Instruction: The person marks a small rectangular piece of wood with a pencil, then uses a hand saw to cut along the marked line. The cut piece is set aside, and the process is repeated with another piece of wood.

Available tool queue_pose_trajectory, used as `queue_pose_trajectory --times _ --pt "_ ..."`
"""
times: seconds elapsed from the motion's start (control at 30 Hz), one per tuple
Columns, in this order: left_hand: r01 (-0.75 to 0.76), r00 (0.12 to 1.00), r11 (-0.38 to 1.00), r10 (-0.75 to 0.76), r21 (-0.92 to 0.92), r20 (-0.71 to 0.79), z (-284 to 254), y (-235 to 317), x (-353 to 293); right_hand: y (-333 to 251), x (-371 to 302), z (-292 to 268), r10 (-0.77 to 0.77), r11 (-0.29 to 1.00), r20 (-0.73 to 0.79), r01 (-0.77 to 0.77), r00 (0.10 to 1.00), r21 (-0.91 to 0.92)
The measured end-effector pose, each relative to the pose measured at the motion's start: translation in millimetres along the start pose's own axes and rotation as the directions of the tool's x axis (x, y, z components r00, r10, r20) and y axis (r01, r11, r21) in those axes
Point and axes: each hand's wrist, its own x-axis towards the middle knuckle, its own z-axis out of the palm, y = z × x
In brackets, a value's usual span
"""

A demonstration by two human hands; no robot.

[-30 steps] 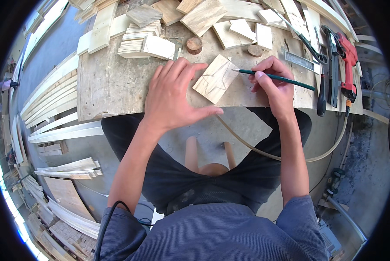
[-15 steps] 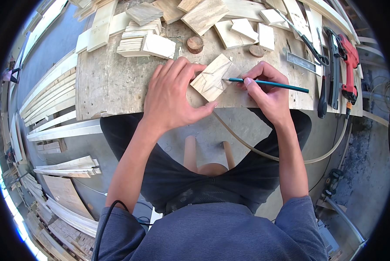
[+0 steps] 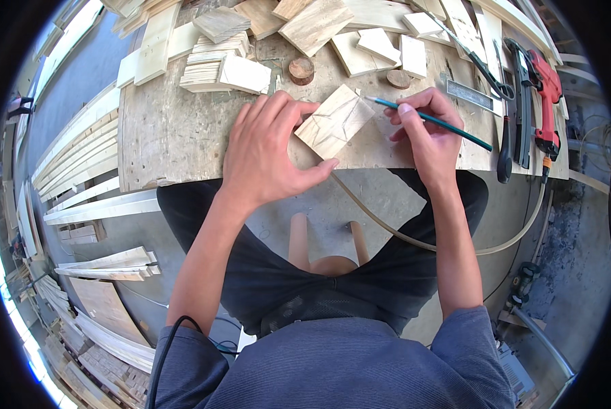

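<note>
A small rectangular wooden block (image 3: 333, 129) lies tilted near the front edge of the workbench, with pencil lines drawn across its top face. My left hand (image 3: 261, 157) steadies it, index finger at its left corner and thumb at the near corner. In my right hand (image 3: 429, 140) is a dark green pencil (image 3: 455, 128), pinched between thumb and fingers. Its tip points left, by the block's upper right edge; whether it touches the wood I cannot tell.
Behind the block are wood offcuts (image 3: 316, 27), a stack of thin boards (image 3: 213, 61) and two round wooden discs. On the right lie a try square (image 3: 470, 95), a red air nailer (image 3: 546, 88) with its hose, and a dark-handled tool (image 3: 504, 153). The workbench (image 3: 176, 146) ends before my knees.
My right hand has lifted the pencil tip off the middle of the block and moved it up and right toward the far edge. The left hand keeps its hold.
</note>
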Motion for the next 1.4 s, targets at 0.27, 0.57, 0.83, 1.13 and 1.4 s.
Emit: queue_pose_trajectory --times 0.27,0.57,0.83,1.13,1.4 --pt "-0.012 1.000 1.000 0.012 0.009 -0.011 2 -1 0 -4 2 -1 0.071 0.994 0.037 -0.068 0.997 -0.084" --pt "-0.013 1.000 1.000 0.013 0.001 -0.012 2 -2 0 -4 3 0 0.050 0.992 0.035 -0.046 0.998 -0.115" --pt "-0.015 1.000 1.000 0.015 0.005 -0.010 2 -1 1 0 2 1 -0.002 0.996 0.032 0.005 0.999 -0.090" --pt "-0.024 0.999 1.000 0.024 0.007 -0.028 2 -1 -1 -2 3 4 0.027 0.999 -0.038 -0.029 0.999 -0.038" --pt "-0.011 0.994 0.997 0.003 -0.074 -0.110 5 -2 -3 -11 -28 22 0.076 0.995 0.063 -0.080 0.995 0.064"
